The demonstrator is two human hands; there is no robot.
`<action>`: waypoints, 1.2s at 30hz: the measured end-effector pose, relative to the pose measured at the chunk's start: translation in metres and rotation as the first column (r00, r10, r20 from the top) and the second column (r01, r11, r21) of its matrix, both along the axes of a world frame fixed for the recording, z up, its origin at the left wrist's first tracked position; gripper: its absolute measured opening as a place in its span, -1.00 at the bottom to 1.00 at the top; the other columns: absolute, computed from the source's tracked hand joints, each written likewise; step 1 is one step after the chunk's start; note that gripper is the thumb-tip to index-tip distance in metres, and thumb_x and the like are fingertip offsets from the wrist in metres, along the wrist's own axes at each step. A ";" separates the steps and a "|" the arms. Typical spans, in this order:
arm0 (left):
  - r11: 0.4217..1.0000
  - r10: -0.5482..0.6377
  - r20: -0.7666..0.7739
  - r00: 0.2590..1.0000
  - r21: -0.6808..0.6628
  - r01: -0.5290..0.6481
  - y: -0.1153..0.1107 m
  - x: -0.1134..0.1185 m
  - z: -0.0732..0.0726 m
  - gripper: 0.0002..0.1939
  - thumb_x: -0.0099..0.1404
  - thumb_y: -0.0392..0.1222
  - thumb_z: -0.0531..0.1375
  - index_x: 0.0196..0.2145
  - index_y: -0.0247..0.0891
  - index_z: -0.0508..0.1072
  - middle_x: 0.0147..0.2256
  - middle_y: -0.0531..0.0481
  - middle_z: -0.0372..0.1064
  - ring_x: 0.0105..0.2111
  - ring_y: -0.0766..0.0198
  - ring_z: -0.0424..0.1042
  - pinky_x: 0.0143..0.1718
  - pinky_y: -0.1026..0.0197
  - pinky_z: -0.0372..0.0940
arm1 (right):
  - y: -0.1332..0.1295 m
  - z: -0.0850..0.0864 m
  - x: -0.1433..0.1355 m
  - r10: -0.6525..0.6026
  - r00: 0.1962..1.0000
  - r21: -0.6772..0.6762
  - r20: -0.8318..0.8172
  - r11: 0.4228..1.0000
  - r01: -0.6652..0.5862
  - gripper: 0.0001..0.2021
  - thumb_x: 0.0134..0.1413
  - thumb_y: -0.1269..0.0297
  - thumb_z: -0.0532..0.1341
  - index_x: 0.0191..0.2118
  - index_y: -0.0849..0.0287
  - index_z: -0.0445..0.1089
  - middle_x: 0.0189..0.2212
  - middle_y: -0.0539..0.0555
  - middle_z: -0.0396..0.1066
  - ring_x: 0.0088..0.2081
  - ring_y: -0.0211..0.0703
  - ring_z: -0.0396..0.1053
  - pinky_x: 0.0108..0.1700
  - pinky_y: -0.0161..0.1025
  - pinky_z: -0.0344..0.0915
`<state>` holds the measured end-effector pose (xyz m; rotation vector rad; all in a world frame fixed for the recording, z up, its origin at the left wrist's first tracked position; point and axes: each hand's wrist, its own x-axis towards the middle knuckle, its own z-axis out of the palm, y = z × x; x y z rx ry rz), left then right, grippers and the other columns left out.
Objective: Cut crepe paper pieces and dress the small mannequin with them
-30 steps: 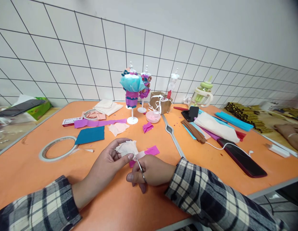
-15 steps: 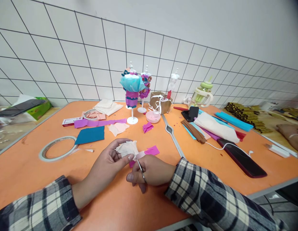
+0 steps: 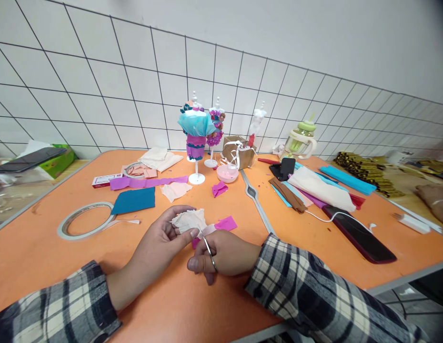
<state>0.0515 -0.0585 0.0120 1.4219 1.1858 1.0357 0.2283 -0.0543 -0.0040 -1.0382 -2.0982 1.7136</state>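
Between thumb and fingers, my left hand [image 3: 169,233] pinches a piece of pale crepe paper [image 3: 188,220] with a ragged edge. My right hand [image 3: 225,252] grips a small pair of metal scissors [image 3: 208,250], thumb and fingers at the handle. The blades meet the paper's right edge beside my left thumb; their tips are partly hidden. Under and behind my hands lie magenta paper pieces [image 3: 226,223] on the orange table [image 3: 157,305]. A little farther off is a crumpled magenta scrap [image 3: 219,189].
Doll mannequins [image 3: 196,147] in paper dresses stand at the back, near a pink bowl [image 3: 227,174]. Double-sided tape [image 3: 64,228] and teal paper [image 3: 134,201] lie left. Paper strips, a phone [image 3: 360,236] and a bottle [image 3: 300,140] are right. Another person's hand [image 3: 436,197] shows far right.
Both hands stay almost in place, the scissors still at the paper's edge. My right-hand fingers have shifted very slightly. The other person's hand at far right has moved a little.
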 end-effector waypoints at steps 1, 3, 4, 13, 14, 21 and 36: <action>1.000 0.004 0.003 1.000 0.007 -0.004 0.001 -0.001 -0.001 -0.49 0.10 0.01 0.31 -0.04 -0.19 0.30 -0.42 0.06 0.46 -0.43 0.24 0.45 -0.45 0.29 0.29 | 0.000 0.000 0.000 -0.003 1.000 -0.001 0.002 1.000 0.003 -0.53 -0.02 -0.17 0.26 -0.47 0.24 0.39 -0.62 -0.04 0.38 -0.53 -0.33 0.31 -0.41 -0.39 0.18; 1.000 0.015 -0.006 1.000 0.021 -0.014 0.001 -0.002 -0.004 -0.50 0.12 0.01 0.30 -0.03 -0.18 0.30 -0.43 0.07 0.44 -0.46 0.26 0.43 -0.47 0.31 0.28 | 0.000 0.001 0.000 -0.007 1.000 -0.008 -0.008 1.000 0.007 -0.54 -0.05 -0.16 0.28 -0.46 0.24 0.40 -0.60 -0.03 0.40 -0.51 -0.33 0.32 -0.43 -0.40 0.17; 1.000 0.017 -0.014 1.000 0.027 -0.016 0.002 -0.002 -0.004 -0.51 0.13 0.01 0.29 -0.03 -0.18 0.30 -0.43 0.08 0.44 -0.47 0.28 0.42 -0.48 0.32 0.27 | -0.001 0.001 0.001 -0.010 1.000 -0.010 -0.019 1.000 0.009 -0.54 -0.06 -0.16 0.29 -0.45 0.24 0.39 -0.59 -0.03 0.41 -0.51 -0.33 0.32 -0.43 -0.40 0.17; 1.000 0.006 -0.052 0.999 0.017 -0.005 0.000 -0.001 -0.002 -0.51 0.15 -0.02 0.27 -0.01 -0.21 0.27 -0.41 0.04 0.45 -0.43 0.25 0.42 -0.48 0.30 0.26 | 0.000 0.000 0.001 -0.008 1.000 0.037 0.008 0.999 0.008 -0.51 0.00 -0.18 0.23 -0.47 0.25 0.42 -0.62 -0.01 0.40 -0.50 -0.32 0.30 -0.42 -0.39 0.16; 1.000 0.000 -0.046 0.999 0.009 0.001 0.000 -0.001 -0.002 -0.51 0.15 -0.03 0.27 -0.01 -0.21 0.27 -0.40 0.03 0.45 -0.42 0.24 0.43 -0.46 0.29 0.27 | 0.000 0.000 0.001 -0.009 1.000 0.039 0.012 0.999 0.009 -0.51 0.00 -0.19 0.23 -0.47 0.25 0.42 -0.61 -0.01 0.41 -0.50 -0.32 0.30 -0.42 -0.39 0.16; 1.000 -0.014 -0.035 0.999 -0.017 0.013 -0.001 0.001 0.003 -0.51 0.12 -0.03 0.28 -0.04 -0.20 0.27 -0.46 0.08 0.42 -0.49 0.27 0.40 -0.49 0.30 0.26 | -0.001 0.001 -0.001 -0.011 0.999 -0.038 -0.047 0.999 0.010 -0.52 -0.02 -0.17 0.25 -0.47 0.25 0.40 -0.67 -0.04 0.36 -0.55 -0.32 0.31 -0.43 -0.39 0.21; 1.000 -0.028 -0.006 1.000 -0.011 0.028 -0.002 0.001 0.002 -0.51 0.10 -0.04 0.30 -0.05 -0.22 0.30 -0.36 -0.01 0.49 -0.41 0.21 0.47 -0.43 0.26 0.33 | -0.001 0.002 -0.001 -0.007 1.000 -0.020 -0.019 1.000 0.006 -0.51 -0.03 -0.20 0.24 -0.46 0.23 0.39 -0.68 -0.07 0.34 -0.57 -0.33 0.30 -0.44 -0.38 0.20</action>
